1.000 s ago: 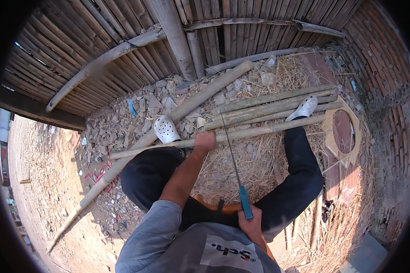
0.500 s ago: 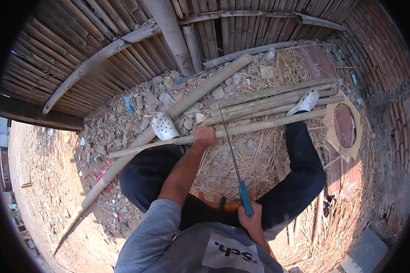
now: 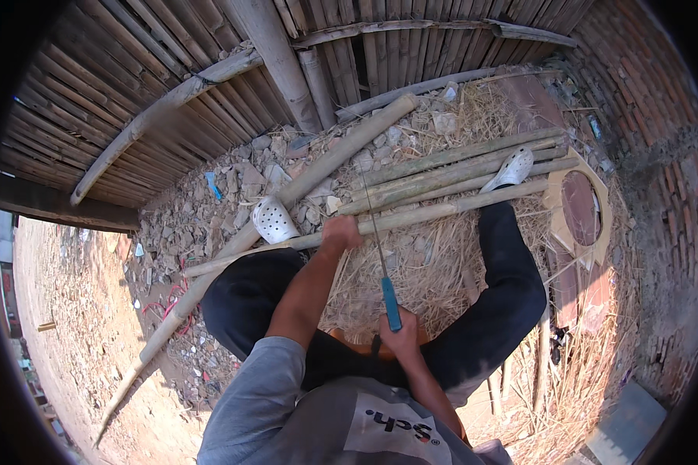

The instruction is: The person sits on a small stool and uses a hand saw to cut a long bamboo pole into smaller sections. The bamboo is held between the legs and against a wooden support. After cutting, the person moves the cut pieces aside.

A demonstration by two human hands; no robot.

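My left hand (image 3: 341, 232) is closed around a long bamboo pole (image 3: 423, 212) that runs across in front of me. In my right hand (image 3: 399, 333) is the teal handle of a handsaw (image 3: 389, 303). Its thin blade reaches away from me and crosses the pole just right of my left hand. Whether the teeth have cut into the bamboo is too small to make out. The pole's left part lies across a thicker bamboo pole (image 3: 349, 145). My white clogs (image 3: 274, 220) are by the poles, one near each side.
Several more bamboo poles (image 3: 450, 173) lie just beyond. A wooden frame with an oval opening (image 3: 554, 203) lies at the right, near a brick wall (image 3: 659, 101). Rubble (image 3: 240, 174) and straw (image 3: 411, 287) cover the ground. A bamboo-slat wall (image 3: 132, 101) stands at the back.
My right hand has pushed the saw forward and a little left, so its handle is nearer the pole. My left hand keeps its hold on the pole.
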